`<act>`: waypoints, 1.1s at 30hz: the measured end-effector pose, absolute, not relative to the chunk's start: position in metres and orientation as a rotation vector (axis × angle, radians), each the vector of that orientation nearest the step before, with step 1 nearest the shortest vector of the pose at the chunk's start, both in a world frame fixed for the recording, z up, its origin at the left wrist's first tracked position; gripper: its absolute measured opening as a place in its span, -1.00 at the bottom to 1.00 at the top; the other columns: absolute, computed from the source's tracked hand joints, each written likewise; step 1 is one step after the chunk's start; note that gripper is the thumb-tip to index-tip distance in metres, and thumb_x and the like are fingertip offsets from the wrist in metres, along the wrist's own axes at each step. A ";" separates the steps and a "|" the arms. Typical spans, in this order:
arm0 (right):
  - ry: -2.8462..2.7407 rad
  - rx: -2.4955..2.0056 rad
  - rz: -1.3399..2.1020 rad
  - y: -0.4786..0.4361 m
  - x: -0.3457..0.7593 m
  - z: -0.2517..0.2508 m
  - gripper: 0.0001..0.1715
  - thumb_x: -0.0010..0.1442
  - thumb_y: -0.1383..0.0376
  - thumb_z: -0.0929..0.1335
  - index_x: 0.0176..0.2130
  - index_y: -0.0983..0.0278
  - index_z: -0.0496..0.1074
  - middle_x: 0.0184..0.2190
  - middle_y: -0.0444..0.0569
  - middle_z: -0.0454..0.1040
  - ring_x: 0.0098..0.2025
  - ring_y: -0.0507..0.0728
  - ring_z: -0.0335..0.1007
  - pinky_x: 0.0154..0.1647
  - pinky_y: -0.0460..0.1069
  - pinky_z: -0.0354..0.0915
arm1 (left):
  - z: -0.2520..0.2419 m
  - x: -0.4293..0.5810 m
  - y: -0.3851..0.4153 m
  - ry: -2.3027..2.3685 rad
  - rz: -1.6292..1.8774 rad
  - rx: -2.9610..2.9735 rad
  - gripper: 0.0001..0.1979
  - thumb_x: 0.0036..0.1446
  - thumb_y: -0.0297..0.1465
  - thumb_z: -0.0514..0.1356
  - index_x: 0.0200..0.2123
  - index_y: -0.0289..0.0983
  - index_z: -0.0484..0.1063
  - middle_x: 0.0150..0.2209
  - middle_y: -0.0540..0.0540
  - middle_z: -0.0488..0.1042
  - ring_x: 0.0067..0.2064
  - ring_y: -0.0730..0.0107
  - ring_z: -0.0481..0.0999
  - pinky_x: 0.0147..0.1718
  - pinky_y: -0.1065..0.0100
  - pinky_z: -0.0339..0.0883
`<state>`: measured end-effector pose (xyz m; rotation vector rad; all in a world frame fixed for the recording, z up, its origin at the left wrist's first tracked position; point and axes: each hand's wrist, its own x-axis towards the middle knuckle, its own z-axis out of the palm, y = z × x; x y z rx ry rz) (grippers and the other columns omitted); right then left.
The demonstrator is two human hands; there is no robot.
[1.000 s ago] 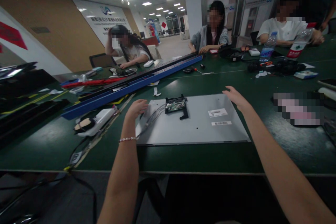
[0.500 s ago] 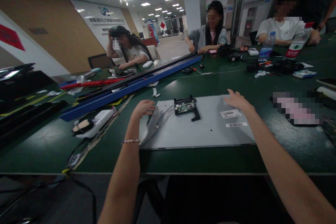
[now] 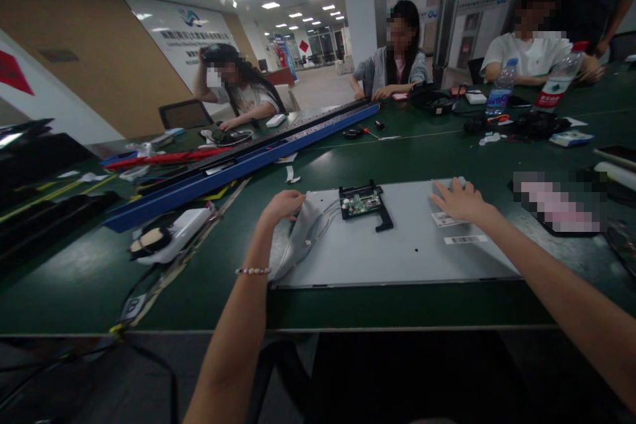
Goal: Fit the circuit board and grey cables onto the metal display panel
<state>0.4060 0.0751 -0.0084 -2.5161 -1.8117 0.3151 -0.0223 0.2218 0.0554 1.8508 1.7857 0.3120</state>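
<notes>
A flat grey display panel point(image 3: 397, 265) lies on the green table before me, back side up. A small green circuit board point(image 3: 365, 203) in a black bracket sits near its far edge, and thin grey cables point(image 3: 320, 225) run from it toward the left side. My left hand point(image 3: 285, 205) is closed at the panel's far left corner, its fingers bent over the edge; the thumb is hidden. On the far right part of the panel rests my right hand point(image 3: 462, 200), open with fingers spread, partly covering a white label point(image 3: 447, 219). A barcode sticker point(image 3: 466, 239) lies nearer me.
A long blue rail point(image 3: 243, 169) crosses the table diagonally beyond the panel. To the left lies a white device with a strap point(image 3: 173, 235). A phone-like pink item point(image 3: 556, 202) lies right. Bottles point(image 3: 501, 89) stand farther back, and several people sit across the table.
The panel has slid a little to the right, with my left hand moving along at its corner. My right hand has shifted right and lies flatter, with its fingers more spread.
</notes>
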 end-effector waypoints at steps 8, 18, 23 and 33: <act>-1.805 -2.492 0.185 0.062 0.406 -0.014 -0.19 0.32 -0.13 -0.04 0.39 0.14 -0.02 0.39 0.26 -0.06 0.33 0.62 -0.09 0.20 0.42 0.00 | 0.059 -0.009 0.211 2.002 0.140 2.275 -0.68 0.18 -0.26 0.05 -0.19 -0.26 0.55 -0.29 -0.16 0.60 -0.23 0.21 0.59 -0.29 0.39 0.38; -1.765 -2.452 0.229 0.059 0.408 -0.014 -0.18 0.30 -0.15 -0.05 0.39 0.12 -0.01 0.41 0.19 -0.10 0.36 0.60 -0.16 0.23 0.44 -0.06 | 0.058 0.008 0.201 2.100 0.268 2.455 -0.62 0.26 -0.26 0.01 0.00 -0.29 0.46 -0.02 -0.30 0.52 0.02 0.01 0.50 -0.04 0.17 0.35; -1.791 -2.442 0.208 0.059 0.413 -0.016 -0.19 0.31 -0.15 -0.04 0.38 0.11 0.00 0.40 0.20 -0.07 0.35 0.60 -0.14 0.24 0.42 -0.05 | 0.046 0.020 0.204 1.484 0.624 2.578 -0.44 0.27 -0.17 0.02 0.24 -0.36 0.22 0.22 -0.29 0.31 0.25 0.14 0.28 0.24 0.18 0.10; -1.790 -2.450 0.281 0.059 0.427 -0.023 -0.16 0.28 -0.20 -0.05 0.39 0.04 -0.03 0.43 0.12 -0.15 0.39 0.57 -0.22 0.28 0.40 -0.08 | 0.042 0.029 0.192 1.057 0.201 2.344 -0.04 0.11 0.10 0.12 0.40 -0.29 -0.13 0.41 -0.26 -0.07 0.39 0.00 0.01 0.32 0.11 -0.05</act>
